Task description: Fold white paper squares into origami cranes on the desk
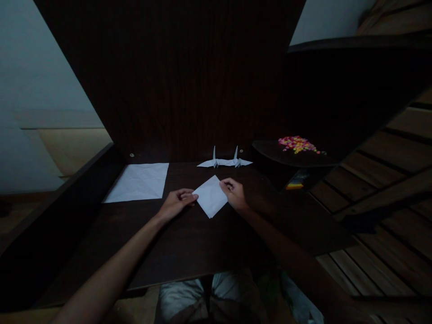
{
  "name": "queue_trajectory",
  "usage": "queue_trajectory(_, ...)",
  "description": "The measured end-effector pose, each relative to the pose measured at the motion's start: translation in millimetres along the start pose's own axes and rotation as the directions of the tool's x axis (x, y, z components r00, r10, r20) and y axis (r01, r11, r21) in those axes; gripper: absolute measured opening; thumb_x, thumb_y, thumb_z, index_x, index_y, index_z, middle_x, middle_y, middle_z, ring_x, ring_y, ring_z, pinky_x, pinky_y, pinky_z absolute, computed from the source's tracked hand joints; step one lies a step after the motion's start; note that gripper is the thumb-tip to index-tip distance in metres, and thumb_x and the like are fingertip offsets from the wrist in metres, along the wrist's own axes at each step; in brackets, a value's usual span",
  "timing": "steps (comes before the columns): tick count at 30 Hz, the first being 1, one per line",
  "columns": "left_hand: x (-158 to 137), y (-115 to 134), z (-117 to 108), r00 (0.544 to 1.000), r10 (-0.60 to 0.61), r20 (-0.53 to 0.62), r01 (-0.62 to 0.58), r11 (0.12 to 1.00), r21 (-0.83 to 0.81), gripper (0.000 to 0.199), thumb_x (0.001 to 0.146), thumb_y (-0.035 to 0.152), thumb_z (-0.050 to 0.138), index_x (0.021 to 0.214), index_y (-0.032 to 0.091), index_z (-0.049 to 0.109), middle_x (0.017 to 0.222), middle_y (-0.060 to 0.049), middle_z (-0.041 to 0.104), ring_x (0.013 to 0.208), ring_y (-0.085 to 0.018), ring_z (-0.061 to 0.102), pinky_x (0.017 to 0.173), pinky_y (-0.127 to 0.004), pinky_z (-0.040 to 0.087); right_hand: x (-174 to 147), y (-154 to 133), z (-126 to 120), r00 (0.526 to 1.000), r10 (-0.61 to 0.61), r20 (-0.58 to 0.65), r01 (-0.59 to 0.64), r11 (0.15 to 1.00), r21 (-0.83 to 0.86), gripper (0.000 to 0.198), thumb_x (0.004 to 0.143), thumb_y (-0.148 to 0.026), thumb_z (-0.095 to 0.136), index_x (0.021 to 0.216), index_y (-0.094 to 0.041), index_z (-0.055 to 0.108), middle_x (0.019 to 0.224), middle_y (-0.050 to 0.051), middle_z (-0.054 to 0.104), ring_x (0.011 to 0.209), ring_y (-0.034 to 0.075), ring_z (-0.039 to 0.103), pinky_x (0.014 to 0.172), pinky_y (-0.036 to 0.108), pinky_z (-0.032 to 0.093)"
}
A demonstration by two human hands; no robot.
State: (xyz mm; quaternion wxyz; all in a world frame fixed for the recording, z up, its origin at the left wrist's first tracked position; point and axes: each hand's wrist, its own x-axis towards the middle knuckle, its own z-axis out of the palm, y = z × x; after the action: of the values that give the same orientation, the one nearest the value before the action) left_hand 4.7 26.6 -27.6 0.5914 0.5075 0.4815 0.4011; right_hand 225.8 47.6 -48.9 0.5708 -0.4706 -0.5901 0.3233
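Two paper cranes (pixel 215 163) stand behind a white paper diamond (pixel 210 198) at the desk (pixel 189 256), pinched at its left corner by the left hand (pixel 176 204) and upper-right edge by the right hand (pixel 235 194)

Folded white paper square (pixel 210 198), faintly creased, turned diamond-wise over the dark desktop (pixel 189 247).

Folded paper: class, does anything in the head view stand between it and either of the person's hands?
Nothing visible does: the left hand and right hand both touch the folded paper. The paper cranes stand beyond it, not between.
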Motion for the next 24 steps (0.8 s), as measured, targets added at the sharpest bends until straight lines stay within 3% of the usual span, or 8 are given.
queue_trajectory(5, -4, 2, 1, 0.999, 0.037, 0.031, -0.038, 0.999, 0.023, 0.039, 0.063, 0.037, 0.078, 0.09, 0.011, 0.069, 0.082, -0.008, 0.072, 0.076, -0.019, 0.067, 0.076, -0.035, 0.055, -2, -5, 0, 0.998, -0.038, 0.041, 0.041, 0.996, -0.079, 0.019, 0.077, -0.037, 0.06, 0.073, -0.018, 0.064, 0.072, 0.003, 0.061, 0.068, 0.017, 0.054, 0.06, 0.028, 0.043)
queue_trajectory(9, -5, 6, 0, 0.992, 0.115, -0.052, -0.11, 0.991, 0.075, 0.038, 0.063, 0.039, 0.077, 0.09, 0.012, 0.071, 0.074, -0.005, 0.072, 0.068, -0.018, 0.066, 0.068, -0.032, 0.055, -2, -6, -1, 0.99, -0.111, 0.091, 0.123, 0.982, -0.141, 0.012, 0.073, -0.029, 0.063, 0.067, -0.019, 0.063, 0.077, 0.004, 0.063, 0.079, 0.019, 0.055, 0.066, 0.03, 0.042)
queue_trajectory(11, -6, 8, -1, 0.984, 0.156, -0.09, -0.145, 0.983, 0.113, 0.04, 0.063, 0.04, 0.076, 0.091, 0.013, 0.071, 0.072, -0.005, 0.072, 0.067, -0.019, 0.066, 0.066, -0.031, 0.054, -2, -5, -1, 0.994, -0.073, 0.085, 0.082, 0.991, -0.105, 0.009, 0.069, -0.027, 0.066, 0.073, -0.019, 0.063, 0.082, 0.004, 0.063, 0.08, 0.018, 0.055, 0.065, 0.03, 0.043)
queue_trajectory(15, -7, 11, -2, 0.977, 0.189, -0.096, -0.174, 0.974, 0.145, 0.043, 0.063, 0.041, 0.076, 0.095, 0.013, 0.07, 0.074, -0.006, 0.073, 0.069, -0.02, 0.066, 0.067, -0.031, 0.053, -1, -5, 2, 0.995, 0.072, 0.072, -0.078, 0.994, 0.081, 0.036, 0.063, -0.029, 0.071, 0.096, -0.02, 0.059, 0.089, 0.005, 0.062, 0.076, 0.016, 0.056, 0.063, 0.028, 0.046)
queue_trajectory(19, -8, 11, -3, 0.98, 0.191, -0.062, -0.181, 0.974, 0.135, 0.049, 0.065, 0.046, 0.073, 0.101, 0.012, 0.069, 0.082, -0.008, 0.074, 0.072, -0.022, 0.067, 0.069, -0.033, 0.053, -1, -6, 4, 0.981, 0.139, 0.133, -0.161, 0.971, 0.176, 0.036, 0.065, -0.032, 0.07, 0.096, -0.02, 0.058, 0.082, 0.003, 0.06, 0.077, 0.016, 0.058, 0.066, 0.028, 0.047)
queue_trajectory(24, -8, 13, -4, 0.973, 0.228, -0.03, -0.221, 0.963, 0.156, 0.054, 0.07, 0.049, 0.069, 0.11, 0.013, 0.066, 0.098, -0.011, 0.073, 0.091, -0.026, 0.066, 0.079, -0.036, 0.051, 0, -10, 2, 0.966, 0.224, 0.132, -0.243, 0.957, 0.158, 0.037, 0.065, -0.035, 0.071, 0.098, -0.02, 0.061, 0.089, 0.005, 0.063, 0.075, 0.017, 0.06, 0.058, 0.026, 0.047)
